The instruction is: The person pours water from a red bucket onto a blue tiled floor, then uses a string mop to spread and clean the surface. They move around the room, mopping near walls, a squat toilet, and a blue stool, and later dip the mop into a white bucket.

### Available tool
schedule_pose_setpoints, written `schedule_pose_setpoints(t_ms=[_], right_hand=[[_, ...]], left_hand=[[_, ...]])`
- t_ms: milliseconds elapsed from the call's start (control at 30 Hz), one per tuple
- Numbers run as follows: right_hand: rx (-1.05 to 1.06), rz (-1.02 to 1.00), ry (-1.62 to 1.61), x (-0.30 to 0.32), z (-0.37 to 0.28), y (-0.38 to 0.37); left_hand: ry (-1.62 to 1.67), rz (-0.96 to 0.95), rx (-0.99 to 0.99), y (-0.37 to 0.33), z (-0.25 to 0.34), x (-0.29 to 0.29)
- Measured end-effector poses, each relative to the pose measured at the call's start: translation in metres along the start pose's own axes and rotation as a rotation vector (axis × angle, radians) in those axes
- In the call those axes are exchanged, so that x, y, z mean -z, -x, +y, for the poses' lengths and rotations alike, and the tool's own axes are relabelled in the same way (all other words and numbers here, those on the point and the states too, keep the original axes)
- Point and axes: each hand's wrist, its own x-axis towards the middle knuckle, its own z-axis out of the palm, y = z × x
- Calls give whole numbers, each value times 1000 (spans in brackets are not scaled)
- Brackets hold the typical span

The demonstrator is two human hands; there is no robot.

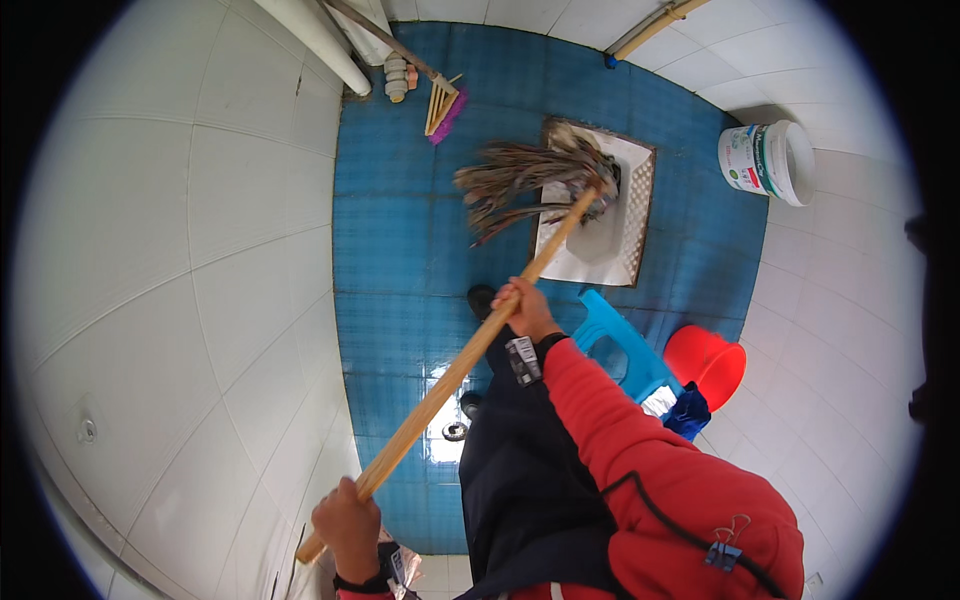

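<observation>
A string mop point(530, 175) with worn grey-brown strands spreads over the white squat toilet point(640, 215) and onto the blue tiles left of it. Its wooden handle runs diagonally down toward the lower left. Close to the handle's butt end, my left hand point(347, 530) is closed around the wood. Farther up, about midway along the handle, my right hand point(527, 308) grips it too. The mop head hides the far left part of the toilet.
A purple-bristled broom point(446, 112) leans at the far left by a white pipe point(318, 45). A white bucket point(760, 162) lies tipped at the far right wall. Right of my legs are a blue plastic stool point(620, 345) and a red bucket point(708, 362). A floor drain point(455, 431) lies near my feet.
</observation>
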Motion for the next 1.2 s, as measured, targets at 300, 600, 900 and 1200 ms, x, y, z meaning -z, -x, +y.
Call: schedule_pose_setpoints(t_ms=[300,600,900,1200], right_hand=[[-27,111,-214,-24,-45,93],[-371,124,1183,-185,-76,202],[839,-715,1456,-347,-91,228],[1692,220,846,-366,-315,294]], left_hand=[[-266,259,-234,-16,11,115],[-308,802,-356,13,-1,253],[210,902,-1064,-83,126,337],[1173,382,-611,-366,143,249]])
